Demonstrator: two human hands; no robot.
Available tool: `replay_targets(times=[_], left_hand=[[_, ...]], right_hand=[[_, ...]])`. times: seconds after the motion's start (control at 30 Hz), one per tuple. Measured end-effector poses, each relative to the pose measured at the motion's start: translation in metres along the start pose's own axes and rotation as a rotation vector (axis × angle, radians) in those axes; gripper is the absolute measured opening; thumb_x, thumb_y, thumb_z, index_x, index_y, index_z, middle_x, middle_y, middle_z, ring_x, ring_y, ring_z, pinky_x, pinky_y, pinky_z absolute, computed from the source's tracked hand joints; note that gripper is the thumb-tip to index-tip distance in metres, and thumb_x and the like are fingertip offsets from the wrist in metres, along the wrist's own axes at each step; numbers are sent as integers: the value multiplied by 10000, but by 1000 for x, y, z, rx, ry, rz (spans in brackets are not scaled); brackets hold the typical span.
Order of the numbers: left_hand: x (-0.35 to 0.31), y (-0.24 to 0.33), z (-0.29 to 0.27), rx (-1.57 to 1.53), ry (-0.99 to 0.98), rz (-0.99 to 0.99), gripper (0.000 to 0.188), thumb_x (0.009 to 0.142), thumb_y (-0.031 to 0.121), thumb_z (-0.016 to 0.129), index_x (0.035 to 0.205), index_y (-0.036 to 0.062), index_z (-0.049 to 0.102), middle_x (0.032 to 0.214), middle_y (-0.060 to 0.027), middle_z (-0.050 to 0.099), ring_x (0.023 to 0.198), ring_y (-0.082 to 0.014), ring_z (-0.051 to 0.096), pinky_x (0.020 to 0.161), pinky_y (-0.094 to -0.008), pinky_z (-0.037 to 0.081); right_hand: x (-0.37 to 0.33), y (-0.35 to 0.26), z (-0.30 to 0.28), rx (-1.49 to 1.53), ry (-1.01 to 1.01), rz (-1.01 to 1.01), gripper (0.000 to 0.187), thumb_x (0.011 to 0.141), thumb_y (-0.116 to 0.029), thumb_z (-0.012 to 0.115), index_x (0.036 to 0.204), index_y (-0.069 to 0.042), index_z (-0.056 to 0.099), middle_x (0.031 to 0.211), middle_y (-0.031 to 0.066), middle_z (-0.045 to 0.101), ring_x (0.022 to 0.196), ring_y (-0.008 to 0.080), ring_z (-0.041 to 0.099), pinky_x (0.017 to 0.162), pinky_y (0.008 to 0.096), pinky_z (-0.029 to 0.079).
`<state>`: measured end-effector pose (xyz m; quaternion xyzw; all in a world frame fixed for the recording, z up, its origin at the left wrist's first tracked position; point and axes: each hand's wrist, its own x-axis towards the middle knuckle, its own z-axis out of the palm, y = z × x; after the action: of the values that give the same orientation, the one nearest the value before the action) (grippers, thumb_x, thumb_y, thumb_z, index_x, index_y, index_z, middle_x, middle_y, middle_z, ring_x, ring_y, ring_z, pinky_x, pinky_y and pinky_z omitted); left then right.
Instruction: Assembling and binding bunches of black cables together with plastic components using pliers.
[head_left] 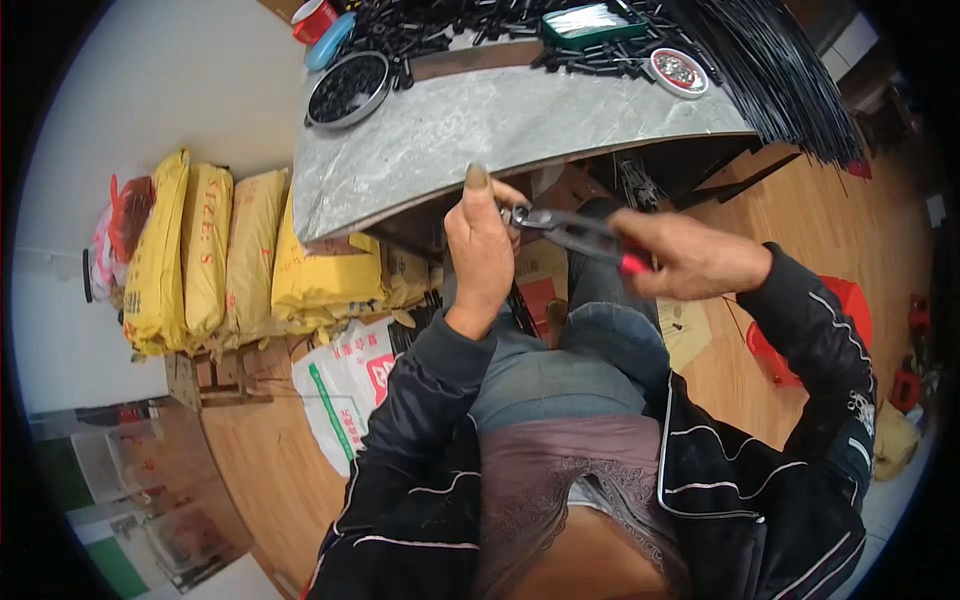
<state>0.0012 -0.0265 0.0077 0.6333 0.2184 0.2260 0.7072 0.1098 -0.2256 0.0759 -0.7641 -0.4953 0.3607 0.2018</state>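
Holding the pliers [556, 222] in our right hand [692, 256], their head reaching our left hand [480, 245] by the near edge of the table [450, 125].
In the head view, we see the pliers lying roughly crosswise: the long axis runs from the red-covered handle ends at our right hand to the metal head, which points left and slightly up toward our left fingertips. The head is nearer the left hand, the handles nearer the right. Our right grip is wrapped round the handles, too blurred to show their spread. Our left grip is narrow, thumb raised, fingers curled beside the head; whether it pinches a small piece there, we cannot tell.
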Motion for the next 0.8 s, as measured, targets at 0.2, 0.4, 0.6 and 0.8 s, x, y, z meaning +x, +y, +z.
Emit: replay_targets(times=[0.2, 0.4, 0.6, 0.8], left_hand=[[-2, -1, -4, -27, -97, 39, 680, 967, 609, 322, 756, 13, 574, 523, 31, 422, 433, -38, 337, 412, -203, 260], [-3, -6, -2, 3, -68, 66, 664, 966, 606, 336, 759, 19, 567, 518, 44, 405, 436, -27, 330, 410, -193, 238], [-1, -3, -5, -35, -66, 38, 657, 970, 603, 325, 753, 28, 558, 517, 46, 400, 432, -21, 309, 408, -188, 237], [-4, -7, -7, 4, -100, 80, 673, 970, 607, 315, 739, 27, 568, 524, 42, 407, 444, -20, 332, 420, -187, 253]], right_hand=[[-12, 11, 17, 980, -213, 158, 294, 932, -251, 593, 999, 30, 541, 748, 144, 632, 557, 186, 609, 525, 288, 499], [-1, -3, 2, 622, -342, 295, 169, 818, -70, 600, 915, 20, 496, 607, 89, 589, 433, 176, 597, 392, 254, 483], [2, 5, 0, -193, 435, -332, 284, 875, -113, 620, 1097, 18, 501, 802, 143, 620, 658, 225, 599, 610, 318, 492], [-1, 30, 38, 1206, -368, 85, 377, 931, -388, 585, 909, -17, 524, 587, 83, 580, 422, 162, 565, 413, 260, 470]])
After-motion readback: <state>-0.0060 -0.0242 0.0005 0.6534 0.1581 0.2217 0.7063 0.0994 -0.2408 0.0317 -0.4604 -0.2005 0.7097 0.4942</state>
